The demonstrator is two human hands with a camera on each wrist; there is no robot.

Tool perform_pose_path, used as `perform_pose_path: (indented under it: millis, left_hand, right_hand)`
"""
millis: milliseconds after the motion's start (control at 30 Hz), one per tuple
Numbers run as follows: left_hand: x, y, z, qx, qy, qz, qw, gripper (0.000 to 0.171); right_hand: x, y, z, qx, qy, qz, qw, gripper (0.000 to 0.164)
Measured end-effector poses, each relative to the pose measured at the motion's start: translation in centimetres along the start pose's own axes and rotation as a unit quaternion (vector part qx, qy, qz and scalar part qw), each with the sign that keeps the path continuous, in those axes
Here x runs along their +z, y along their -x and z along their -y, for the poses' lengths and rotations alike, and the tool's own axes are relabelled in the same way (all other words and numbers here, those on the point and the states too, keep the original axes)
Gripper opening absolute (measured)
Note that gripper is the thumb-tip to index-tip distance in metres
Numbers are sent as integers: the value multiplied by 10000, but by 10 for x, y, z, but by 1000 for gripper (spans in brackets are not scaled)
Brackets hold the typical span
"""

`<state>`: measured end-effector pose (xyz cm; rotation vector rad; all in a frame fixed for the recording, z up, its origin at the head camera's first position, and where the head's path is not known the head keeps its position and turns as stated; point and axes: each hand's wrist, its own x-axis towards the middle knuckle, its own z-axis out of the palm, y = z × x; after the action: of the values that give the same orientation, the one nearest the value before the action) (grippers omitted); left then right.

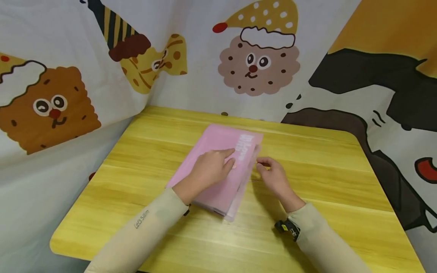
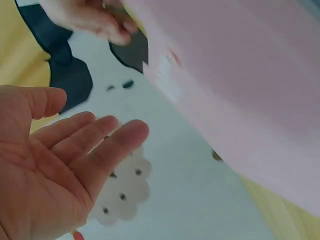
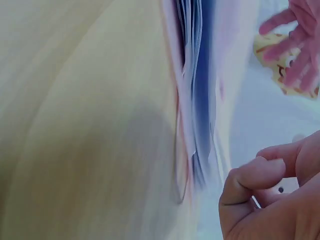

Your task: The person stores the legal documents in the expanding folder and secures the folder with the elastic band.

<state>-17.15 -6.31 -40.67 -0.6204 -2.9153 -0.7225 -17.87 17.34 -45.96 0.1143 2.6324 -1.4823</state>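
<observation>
A pink folder [image 1: 218, 167] with white lettering and a translucent margin lies tilted across the table. My left hand [image 1: 211, 165] is over its cover, fingers straight toward the lettering; in the left wrist view, the left palm [image 2: 60, 165] shows spread fingers with nothing in them. Beside the folder's right edge is my right hand [image 1: 273, 174], its fingers loosely bent and the fingertips close to that edge. In the right wrist view the thumb and fingers of the right hand [image 3: 280, 195] are curled, and several sheets [image 3: 195, 90] show inside the folder's side.
The yellow wood-grain table [image 1: 324, 182] has rounded corners. Behind it and at the left hangs a white cloth [image 1: 194, 87] printed with cartoon biscuits. A black strap with a small device [image 1: 288, 228] is worn on the right wrist.
</observation>
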Motion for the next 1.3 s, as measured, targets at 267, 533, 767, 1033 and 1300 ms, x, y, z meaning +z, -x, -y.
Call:
perform_pose_path:
  millis: [267, 533, 767, 1033, 1300]
  left_hand:
    - [-10, 4, 46, 212, 40, 59, 9997, 38]
    - [-12, 5, 76, 1127, -1065, 1489, 9766, 55]
    - [7, 0, 93, 778, -1271, 2331, 9610, 78]
    - [30, -3, 83, 361, -1216, 2331, 9642, 83]
    - [59, -9, 43, -537, -1450, 2184, 9635, 85]
  right_hand:
    - [-16, -3, -13, 578, -755, 389, 9947, 47]
    - [-32, -3, -20, 541, -711, 413, 9952, 53]
    - [-45, 2, -34, -11, 399, 508, 9979, 60]
    - [-58, 2, -48, -1027, 2468, 36, 9636, 60]
    - [-71, 0, -61, -1466, 3831, 33, 9120, 55]
